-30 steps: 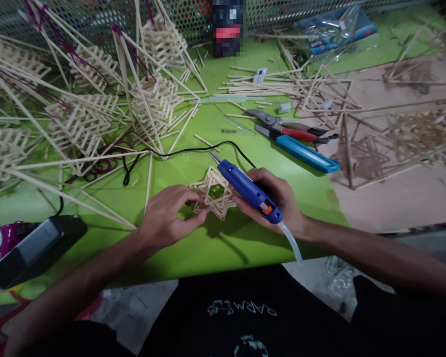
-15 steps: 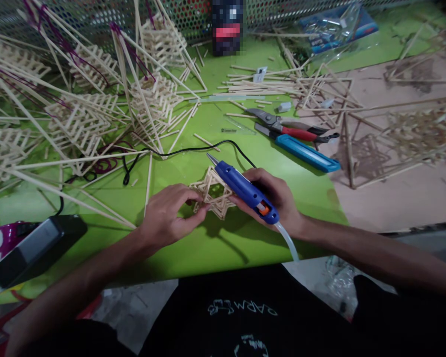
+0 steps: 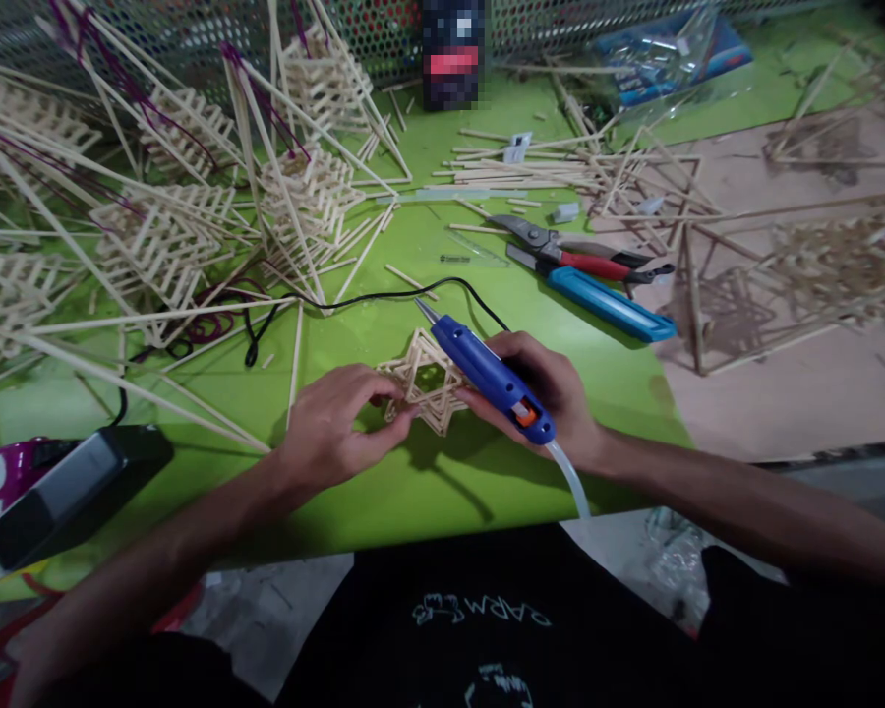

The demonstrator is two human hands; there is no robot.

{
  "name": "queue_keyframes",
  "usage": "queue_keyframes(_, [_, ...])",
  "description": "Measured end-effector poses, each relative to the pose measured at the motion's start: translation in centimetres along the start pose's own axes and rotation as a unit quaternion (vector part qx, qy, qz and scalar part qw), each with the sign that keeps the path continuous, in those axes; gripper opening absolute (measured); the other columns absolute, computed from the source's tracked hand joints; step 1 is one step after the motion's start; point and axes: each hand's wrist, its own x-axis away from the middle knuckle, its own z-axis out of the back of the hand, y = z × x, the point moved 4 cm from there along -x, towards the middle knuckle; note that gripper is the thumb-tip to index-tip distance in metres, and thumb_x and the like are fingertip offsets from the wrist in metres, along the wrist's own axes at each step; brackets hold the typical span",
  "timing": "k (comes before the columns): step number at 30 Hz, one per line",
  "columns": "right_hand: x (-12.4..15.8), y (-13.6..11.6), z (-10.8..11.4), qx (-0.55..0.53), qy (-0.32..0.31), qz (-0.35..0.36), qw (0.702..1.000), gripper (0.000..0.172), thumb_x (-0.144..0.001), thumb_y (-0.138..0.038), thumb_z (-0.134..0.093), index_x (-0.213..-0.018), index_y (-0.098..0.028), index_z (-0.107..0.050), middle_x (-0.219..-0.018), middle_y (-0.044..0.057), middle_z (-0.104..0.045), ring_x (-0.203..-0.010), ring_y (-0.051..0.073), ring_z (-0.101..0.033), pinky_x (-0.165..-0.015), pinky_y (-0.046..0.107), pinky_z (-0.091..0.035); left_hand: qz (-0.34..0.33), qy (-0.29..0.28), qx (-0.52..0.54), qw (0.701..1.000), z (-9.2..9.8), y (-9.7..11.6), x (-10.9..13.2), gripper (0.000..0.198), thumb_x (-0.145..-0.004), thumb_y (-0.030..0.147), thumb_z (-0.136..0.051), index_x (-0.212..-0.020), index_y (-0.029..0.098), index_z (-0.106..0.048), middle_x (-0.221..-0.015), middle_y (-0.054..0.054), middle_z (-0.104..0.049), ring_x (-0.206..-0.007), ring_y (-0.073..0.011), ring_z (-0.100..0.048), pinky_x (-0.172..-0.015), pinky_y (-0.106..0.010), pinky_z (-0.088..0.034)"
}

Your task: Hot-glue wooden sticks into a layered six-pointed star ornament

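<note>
A small star-shaped frame of wooden sticks (image 3: 424, 379) rests on the green table (image 3: 413, 472) just in front of me. My left hand (image 3: 335, 428) pinches its left side with thumb and fingers. My right hand (image 3: 553, 393) is wrapped round a blue glue gun (image 3: 487, 372) and also touches the frame's right side. The gun's metal nozzle points up and left, past the frame. A clear glue stick juts from the gun's back end.
Stacked stick frames and long sticks crowd the left and back. Red-handled snips (image 3: 567, 254) and a blue knife (image 3: 609, 305) lie right of centre. A black cord (image 3: 354, 300) runs leftward. A black box (image 3: 66, 492) sits at the near left edge. Brown board lies at right.
The glue gun has shifted only slightly in my right hand. My left hand and the star frame stay where they were.
</note>
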Motion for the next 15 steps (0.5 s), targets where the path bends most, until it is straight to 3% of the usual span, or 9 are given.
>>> queue_keyframes(15, [-0.11, -0.28, -0.12, 0.001, 0.006, 0.006, 1.000, 0.038, -0.075, -0.021, -0.084, -0.106, -0.024, -0.062, -0.093, 0.000, -0.067, -0.076, 0.013, -0.059, -0.067, 0.028, -0.048, -0.004, -0.008, 0.002, 1.000, -0.09, 0.02, 0.04, 0.014, -0.084, 0.024, -0.076, -0.092, 0.019, -0.065, -0.085, 0.001, -0.074, -0.073, -0.0124, -0.067, -0.064, -0.027, -0.054])
